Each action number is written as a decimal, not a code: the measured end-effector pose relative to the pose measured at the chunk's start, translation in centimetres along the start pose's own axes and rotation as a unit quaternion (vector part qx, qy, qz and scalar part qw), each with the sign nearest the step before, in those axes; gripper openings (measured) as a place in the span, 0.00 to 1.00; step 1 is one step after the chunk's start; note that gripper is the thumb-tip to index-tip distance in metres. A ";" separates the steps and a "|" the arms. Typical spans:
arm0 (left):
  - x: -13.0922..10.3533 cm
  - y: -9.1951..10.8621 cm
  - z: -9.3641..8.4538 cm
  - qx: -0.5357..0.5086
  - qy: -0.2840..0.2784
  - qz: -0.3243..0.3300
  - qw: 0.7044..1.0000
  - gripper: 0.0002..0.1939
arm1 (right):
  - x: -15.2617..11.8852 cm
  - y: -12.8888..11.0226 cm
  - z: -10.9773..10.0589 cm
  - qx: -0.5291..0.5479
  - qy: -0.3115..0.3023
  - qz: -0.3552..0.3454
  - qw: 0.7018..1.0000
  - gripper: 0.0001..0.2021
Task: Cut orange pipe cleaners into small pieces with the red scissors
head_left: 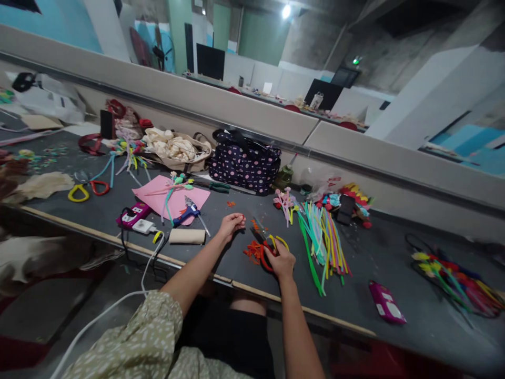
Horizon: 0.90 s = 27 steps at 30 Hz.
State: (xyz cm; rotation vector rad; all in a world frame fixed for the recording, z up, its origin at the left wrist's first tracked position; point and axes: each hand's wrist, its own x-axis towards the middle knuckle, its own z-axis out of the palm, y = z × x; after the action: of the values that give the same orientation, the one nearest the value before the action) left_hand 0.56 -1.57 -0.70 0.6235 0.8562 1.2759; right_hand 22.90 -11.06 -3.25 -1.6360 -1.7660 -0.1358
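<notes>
Nearest, at the front of the dark surface (236, 268), the right grip (281, 258) is curled through the handles of a pair of red-and-yellow scissors (266, 241), whose blades point away and toward the left grip (233, 226) and look slightly parted. Orange scraps (251, 251) lie just left of the right grip, beside and partly under the scissors. The left grip is narrow, fingers pinched together, with a small reddish bit (243, 217) at the tips, too small to make out.

The step in hand appears to be snipping small pieces; the blades and the pinched bit are near each other but apart. Another cut would call for the left grip to hold the bit steady between the blades, fingertips clear of them.

Left of the left grip lies a cardboard roll (187, 237); right of the right grip, a bundle of coloured fuzzy stems (317, 231). Beyond the left grip are a few more orange bits (231, 203) and, farther back, a polka-dot bag (244, 163).
</notes>
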 end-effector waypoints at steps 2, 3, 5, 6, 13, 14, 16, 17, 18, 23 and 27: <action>0.1 0.1 -0.3 -0.034 0.002 -0.006 0.999 0.13 | -0.1 -0.4 0.0 -0.006 -0.007 -0.032 0.999 0.27; 0.2 0.0 -0.4 -0.048 0.002 -0.008 0.999 0.12 | -0.2 -0.6 0.0 -0.009 -0.011 -0.041 0.999 0.27; 0.4 -0.1 -0.6 -0.070 0.006 -0.011 0.997 0.11 | -0.3 -0.9 -0.1 -0.018 -0.020 -0.051 0.998 0.26; 0.5 -0.2 -0.7 -0.079 0.008 -0.012 0.997 0.11 | -0.4 -1.0 -0.1 -0.022 -0.026 -0.053 0.998 0.26; 0.3 -0.4 -1.0 -0.084 0.002 -0.020 0.996 0.10 | -0.7 -1.3 -0.1 -0.028 -0.056 -0.063 0.996 0.27; 0.3 -0.4 -1.0 -0.084 -0.002 -0.019 0.996 0.10 | -0.7 -1.3 0.0 -0.030 -0.060 -0.066 0.996 0.27; 0.1 -0.4 -1.0 -0.087 -0.009 -0.016 0.996 0.10 | -0.7 -1.4 -0.1 -0.037 -0.065 -0.071 0.995 0.27; 0.1 -0.4 -1.0 -0.089 -0.010 -0.014 0.996 0.10 | -0.7 -1.5 -0.1 -0.042 -0.066 -0.073 0.994 0.27; 0.0 -0.4 -1.0 -0.092 -0.011 -0.012 0.996 0.10 | -0.7 -1.5 0.0 -0.047 -0.066 -0.076 0.994 0.27; -0.1 -0.4 -1.0 -0.092 -0.016 -0.011 0.996 0.10 | -0.7 -1.3 0.1 -0.057 -0.076 -0.088 0.992 0.28; -0.1 -0.3 -1.0 -0.094 -0.013 -0.018 0.995 0.10 | -0.6 -1.3 0.1 -0.053 -0.081 -0.089 0.991 0.28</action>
State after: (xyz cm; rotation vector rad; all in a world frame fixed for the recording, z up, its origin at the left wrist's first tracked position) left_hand -0.08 -1.82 -1.45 0.4723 0.7130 1.2949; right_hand 21.63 -11.79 -3.14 -1.5998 -2.0595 -0.1879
